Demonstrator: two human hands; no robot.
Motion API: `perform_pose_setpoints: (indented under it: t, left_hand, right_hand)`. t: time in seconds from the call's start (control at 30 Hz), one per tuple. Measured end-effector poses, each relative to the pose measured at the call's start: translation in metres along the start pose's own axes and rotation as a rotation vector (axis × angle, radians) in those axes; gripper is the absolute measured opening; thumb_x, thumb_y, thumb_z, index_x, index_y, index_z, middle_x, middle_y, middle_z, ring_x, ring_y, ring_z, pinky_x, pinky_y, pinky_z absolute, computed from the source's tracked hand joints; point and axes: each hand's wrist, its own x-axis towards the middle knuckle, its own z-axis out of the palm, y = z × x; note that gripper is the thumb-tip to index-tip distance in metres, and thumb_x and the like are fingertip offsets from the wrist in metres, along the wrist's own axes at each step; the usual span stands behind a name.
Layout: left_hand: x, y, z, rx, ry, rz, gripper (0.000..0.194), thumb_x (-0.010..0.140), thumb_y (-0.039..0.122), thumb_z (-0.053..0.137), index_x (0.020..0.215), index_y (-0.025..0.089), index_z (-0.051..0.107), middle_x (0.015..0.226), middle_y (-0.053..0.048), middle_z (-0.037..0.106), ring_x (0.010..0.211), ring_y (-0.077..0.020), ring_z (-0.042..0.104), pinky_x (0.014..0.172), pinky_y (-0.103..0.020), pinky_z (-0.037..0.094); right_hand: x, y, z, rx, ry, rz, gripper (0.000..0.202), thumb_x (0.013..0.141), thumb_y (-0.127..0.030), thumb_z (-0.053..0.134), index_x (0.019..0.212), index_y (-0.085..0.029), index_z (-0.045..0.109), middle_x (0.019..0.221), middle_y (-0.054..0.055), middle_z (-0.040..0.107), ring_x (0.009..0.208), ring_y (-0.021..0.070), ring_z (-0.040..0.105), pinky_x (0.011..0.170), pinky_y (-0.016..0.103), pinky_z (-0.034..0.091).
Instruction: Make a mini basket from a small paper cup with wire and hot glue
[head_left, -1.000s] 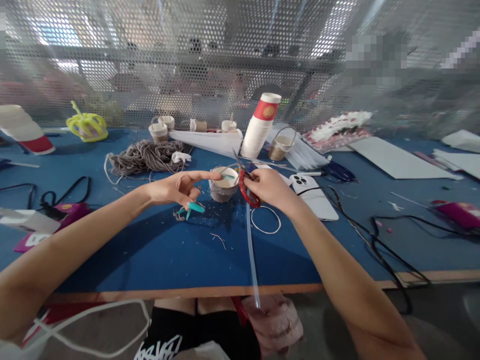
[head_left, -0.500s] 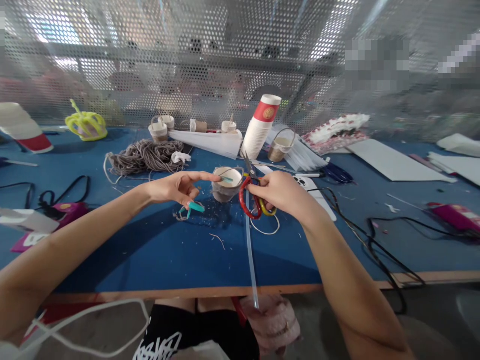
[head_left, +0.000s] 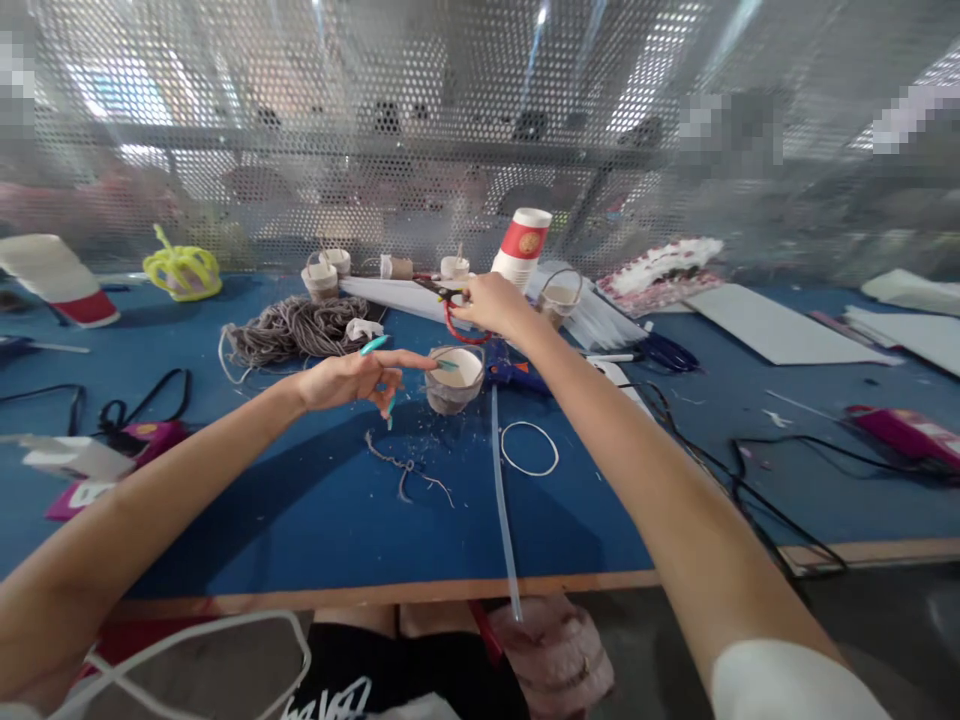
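My left hand (head_left: 349, 382), with long turquoise nails, has its fingers apart and holds nothing. Its index finger reaches over the rim of a small cup wrapped in grey yarn (head_left: 454, 388), the nail showing inside. Beyond that cup, my right hand (head_left: 495, 300) grips scissors (head_left: 466, 325) with red and yellow handles, blades pointing left. A blue glue gun (head_left: 516, 374) lies partly hidden under my right forearm, a long clear glue stick (head_left: 502, 510) running from it past the table edge. Grey yarn scraps (head_left: 405, 466) lie in front of the cup.
Behind my left hand lies a heap of grey yarn (head_left: 292, 328). A stack of paper cups (head_left: 523, 245) and several small handled cups (head_left: 321, 280) stand near the perforated metal screen (head_left: 450, 130). A white loop (head_left: 529, 448) and black cables (head_left: 720, 470) lie to the right.
My right hand has carried the scissors up and left, away from the glue gun, to behind the cup. My left hand has let go of the grey yarn scrap, which now lies on the table.
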Motion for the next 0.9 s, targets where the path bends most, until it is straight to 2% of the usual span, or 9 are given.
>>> perform_pose_setpoints:
  t: [0.17,0.23,0.33,0.37,0.5,0.6,0.7,0.8,0.9]
  left_hand:
    - [0.004,-0.010,-0.003,0.051,0.149,0.159,0.063,0.073,0.061,0.056,0.116,0.017,0.063,0.127,-0.010,0.057,0.107,-0.0233,0.048,0.084,-0.030,0.039]
    - [0.006,-0.017,-0.003,0.033,0.208,0.213,0.054,0.074,0.057,0.057,0.111,0.019,0.066,0.124,-0.007,0.061,0.105,-0.0220,0.051,0.081,-0.028,0.038]
    - [0.009,-0.023,-0.001,-0.062,0.261,0.233,0.047,0.075,0.054,0.058,0.107,0.021,0.068,0.120,-0.005,0.064,0.092,-0.0191,0.056,0.074,-0.028,0.039]
    - [0.009,-0.023,0.001,-0.091,0.267,0.227,0.046,0.076,0.053,0.058,0.107,0.021,0.068,0.120,-0.005,0.064,0.089,-0.0186,0.057,0.073,-0.028,0.039]
    - [0.011,-0.022,0.007,-0.119,0.268,0.216,0.045,0.074,0.052,0.060,0.104,0.020,0.070,0.119,-0.006,0.065,0.095,-0.0208,0.057,0.075,-0.029,0.039]
    - [0.012,-0.022,0.010,-0.117,0.283,0.228,0.041,0.073,0.050,0.062,0.102,0.021,0.071,0.118,-0.005,0.066,0.103,-0.0225,0.056,0.078,-0.030,0.038]
    - [0.012,-0.022,0.011,-0.132,0.306,0.223,0.038,0.074,0.046,0.061,0.101,0.021,0.071,0.117,-0.005,0.066,0.102,-0.0216,0.056,0.078,-0.030,0.038]
    - [0.011,-0.019,0.014,-0.163,0.325,0.227,0.035,0.072,0.034,0.059,0.100,0.017,0.071,0.115,-0.006,0.067,0.099,-0.0207,0.056,0.078,-0.030,0.039]
    - [0.009,-0.014,0.018,-0.192,0.339,0.224,0.042,0.066,0.020,0.052,0.104,0.014,0.070,0.110,-0.007,0.068,0.097,-0.0198,0.056,0.082,-0.030,0.039]
  right_hand:
    - [0.032,-0.012,0.025,0.056,-0.074,-0.098,0.023,0.069,-0.024,0.069,0.083,-0.006,0.069,0.085,0.018,0.068,0.083,0.0275,0.063,0.071,0.033,0.044]
    - [0.038,-0.013,0.026,0.088,-0.097,-0.131,0.024,0.066,-0.024,0.072,0.083,-0.008,0.069,0.086,0.015,0.069,0.084,0.0245,0.063,0.073,0.031,0.045]
    - [0.033,-0.011,0.012,0.149,-0.062,-0.152,0.022,0.075,-0.026,0.063,0.091,-0.011,0.066,0.095,0.012,0.068,0.089,0.0198,0.062,0.078,0.028,0.045]
    - [0.026,-0.011,0.004,0.170,-0.001,-0.138,0.022,0.080,-0.028,0.057,0.094,-0.012,0.064,0.098,0.011,0.067,0.092,0.0196,0.061,0.080,0.029,0.044]
    - [-0.029,-0.011,-0.022,0.363,0.540,0.031,0.035,0.092,-0.036,0.029,0.095,-0.016,0.058,0.089,0.010,0.060,0.086,0.0202,0.058,0.080,0.036,0.043]
    - [-0.075,-0.012,-0.020,0.335,0.734,0.054,0.032,0.091,-0.037,0.026,0.094,-0.020,0.053,0.088,0.010,0.054,0.093,0.0254,0.052,0.085,0.044,0.039]
    - [-0.100,-0.014,0.001,0.319,0.702,-0.137,0.024,0.083,-0.041,0.040,0.093,-0.021,0.048,0.089,0.010,0.050,0.094,0.0257,0.050,0.086,0.044,0.040]
    - [-0.105,-0.020,0.022,0.365,0.633,-0.174,0.056,0.069,-0.052,0.056,0.110,-0.019,0.038,0.109,0.014,0.045,0.109,0.0289,0.044,0.092,0.046,0.040]
    - [-0.103,-0.027,0.030,0.477,0.460,-0.175,0.083,0.058,-0.055,0.066,0.121,-0.017,0.027,0.123,0.019,0.037,0.119,0.0320,0.039,0.100,0.048,0.036]
